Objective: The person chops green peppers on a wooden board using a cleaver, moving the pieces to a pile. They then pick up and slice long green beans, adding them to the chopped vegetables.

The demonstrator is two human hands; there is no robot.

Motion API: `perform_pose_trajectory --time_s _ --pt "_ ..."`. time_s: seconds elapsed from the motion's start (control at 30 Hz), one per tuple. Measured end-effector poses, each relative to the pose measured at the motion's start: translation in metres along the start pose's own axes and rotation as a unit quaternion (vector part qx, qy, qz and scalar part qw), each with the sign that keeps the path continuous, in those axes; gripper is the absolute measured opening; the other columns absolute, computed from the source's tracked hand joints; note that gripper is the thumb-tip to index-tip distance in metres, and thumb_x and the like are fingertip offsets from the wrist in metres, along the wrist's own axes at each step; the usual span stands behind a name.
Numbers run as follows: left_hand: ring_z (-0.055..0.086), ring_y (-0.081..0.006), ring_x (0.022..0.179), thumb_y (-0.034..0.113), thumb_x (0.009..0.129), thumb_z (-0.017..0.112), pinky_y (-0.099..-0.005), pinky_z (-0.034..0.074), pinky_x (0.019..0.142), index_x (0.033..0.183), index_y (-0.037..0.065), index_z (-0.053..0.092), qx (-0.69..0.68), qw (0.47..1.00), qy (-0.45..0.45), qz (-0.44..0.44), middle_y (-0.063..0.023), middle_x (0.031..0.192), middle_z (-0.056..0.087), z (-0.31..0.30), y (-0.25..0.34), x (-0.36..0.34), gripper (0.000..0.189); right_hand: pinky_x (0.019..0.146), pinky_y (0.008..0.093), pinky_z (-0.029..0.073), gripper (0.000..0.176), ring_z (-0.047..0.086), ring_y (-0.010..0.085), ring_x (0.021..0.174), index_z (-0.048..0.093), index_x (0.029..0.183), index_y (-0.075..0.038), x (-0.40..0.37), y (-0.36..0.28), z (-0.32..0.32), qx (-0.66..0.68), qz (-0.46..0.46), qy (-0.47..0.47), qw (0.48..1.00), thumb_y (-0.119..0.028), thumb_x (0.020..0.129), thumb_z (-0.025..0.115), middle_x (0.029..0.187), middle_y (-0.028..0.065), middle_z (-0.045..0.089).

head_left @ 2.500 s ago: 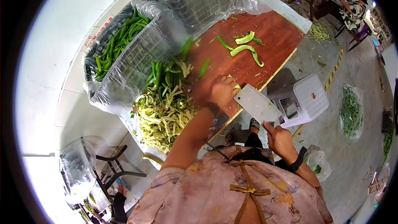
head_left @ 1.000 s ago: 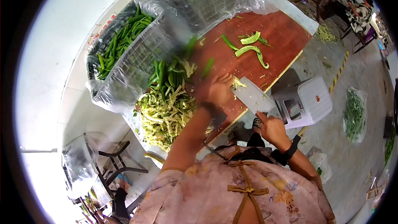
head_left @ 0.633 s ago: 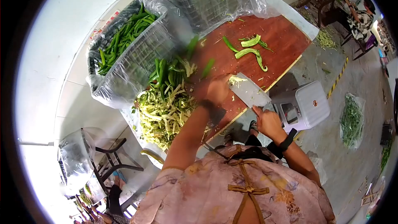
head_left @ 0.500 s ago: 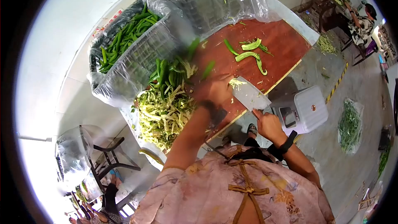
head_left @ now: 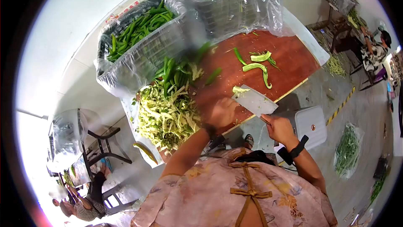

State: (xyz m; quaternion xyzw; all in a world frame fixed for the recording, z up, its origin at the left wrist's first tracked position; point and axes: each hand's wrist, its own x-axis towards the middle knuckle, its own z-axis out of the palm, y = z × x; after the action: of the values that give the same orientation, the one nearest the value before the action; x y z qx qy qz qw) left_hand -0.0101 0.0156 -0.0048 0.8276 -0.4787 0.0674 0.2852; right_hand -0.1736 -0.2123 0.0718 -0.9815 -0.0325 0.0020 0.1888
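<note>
My right hand [head_left: 280, 128] is closed round the handle of a cleaver [head_left: 257, 102], whose wide blade lies low over the near edge of the red-brown board [head_left: 228, 69]. Pale green shreds [head_left: 240, 89] sit at the blade's far end. My left hand [head_left: 224, 111] hovers near the board's front edge, left of the blade. It is smeared, so its fingers do not show clearly. Beyond the cleaver lie split green pepper pieces [head_left: 263, 73]. To the left, a heap of shredded peppers [head_left: 166, 115] has whole green peppers [head_left: 171, 73] behind it.
A plastic-lined crate of green peppers [head_left: 140, 27] stands at the back left, with another lined crate [head_left: 239, 10] beside it. A white bin [head_left: 310, 124] is below the board's right edge. People sit at the far right [head_left: 371, 52] and lower left [head_left: 86, 204].
The view has shifted, so the board sits lower and further right. My left hand has drawn back from the blade's far end toward me. My right hand still holds the cleaver.
</note>
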Motion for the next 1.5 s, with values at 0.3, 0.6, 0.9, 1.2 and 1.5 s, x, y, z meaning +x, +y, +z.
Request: perform_pose_trajectory --time_s 0.3,0.6,0.9,1.2,1.5 --pt "0.048 -0.0329 0.123 0.025 0.091 0.050 -0.0440 0.032 0.108 0.120 0.004 0.055 0.098 0.984 -0.028 0.147 -0.0164 0.126 0.055 0.030 0.029 0.015 0.036 0.063 0.0492 0.048 0.042 0.060 0.0403 0.070 0.064 0.116 -0.014 0.016 0.015 -0.018 0.047 0.035 -0.020 0.998 -0.011 0.074 0.063 0.074 0.0214 0.062" --pt "0.042 -0.0330 0.127 0.046 0.091 0.046 -0.0462 0.018 0.114 0.126 0.004 0.055 0.112 0.986 -0.108 -0.053 -0.0193 0.129 0.052 0.055 0.040 0.032 0.056 0.063 0.0497 0.048 0.040 0.061 0.0407 0.070 0.065 0.113 -0.013 0.023 0.016 -0.030 0.035 0.012 -0.032 0.999 -0.010 0.074 0.062 0.074 0.0217 0.063" --pt "0.045 -0.0327 0.125 0.045 0.087 0.051 -0.0468 0.026 0.110 0.122 0.004 0.057 0.065 0.991 -0.117 -0.022 -0.0171 0.128 0.054 0.043 0.032 0.037 0.054 0.061 0.0495 0.049 0.044 0.063 0.0363 0.070 0.061 0.120 -0.014 0.082 0.010 0.011 -0.030 -0.053 -0.014 0.998 -0.013 0.076 0.059 0.073 0.0199 0.063" --pt "0.045 -0.0301 0.125 0.021 0.079 0.056 -0.0449 0.029 0.109 0.115 0.006 0.062 0.087 0.995 -0.046 -0.002 -0.0121 0.131 0.053 0.025 0.012 0.053 0.039 0.067 0.0484 0.050 0.043 0.061 0.0412 0.073 0.062 0.120 -0.012 0.092 0.003 -0.047 0.028 0.047 0.079 0.995 -0.011 0.078 0.062 0.078 0.0230 0.063" --pt "0.055 -0.0297 0.101 0.018 0.079 0.059 -0.0414 0.047 0.086 0.103 0.001 0.061 -0.007 0.987 -0.060 -0.148 -0.0145 0.106 0.056 0.014 0.030 0.033 0.029 0.067 0.0496 0.049 0.043 0.061 0.0418 0.072 0.062 0.120 -0.012 -0.001 0.004 -0.022 0.063 0.130 0.064 0.987 -0.011 0.077 0.062 0.079 0.0229 0.064"
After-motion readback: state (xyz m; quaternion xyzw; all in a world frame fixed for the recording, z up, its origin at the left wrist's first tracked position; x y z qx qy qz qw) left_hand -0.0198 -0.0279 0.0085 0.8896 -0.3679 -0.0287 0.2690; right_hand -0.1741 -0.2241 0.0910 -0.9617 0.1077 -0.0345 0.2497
